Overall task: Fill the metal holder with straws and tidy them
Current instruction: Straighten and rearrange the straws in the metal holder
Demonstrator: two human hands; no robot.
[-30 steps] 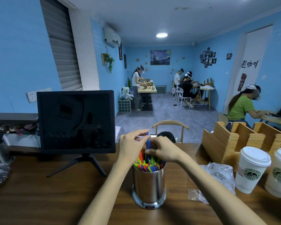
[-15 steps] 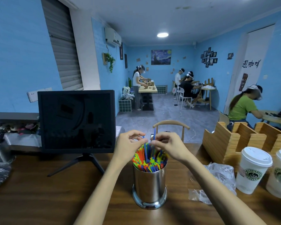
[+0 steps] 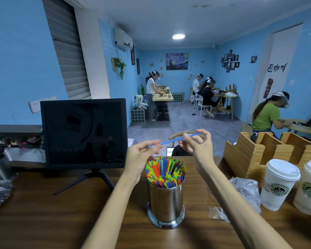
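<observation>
A shiny metal holder (image 3: 166,203) stands on the wooden table (image 3: 43,212) in front of me, packed with several upright straws (image 3: 165,172) in red, green, yellow and blue. Above it a single blue straw (image 3: 172,141) lies nearly level in the air. My left hand (image 3: 142,155) pinches its left end and my right hand (image 3: 197,146) pinches its right end. Both hands are clear of the bundle in the holder.
A black monitor (image 3: 83,132) on a tripod foot stands at the left. A crumpled plastic bag (image 3: 246,194), two lidded paper cups (image 3: 278,184) and a wooden organizer (image 3: 269,151) sit at the right. A chair back (image 3: 180,135) rises behind the table.
Both hands were down at the straw tops in the holder. They have risen and drawn one blue straw out, which now lies level between them.
</observation>
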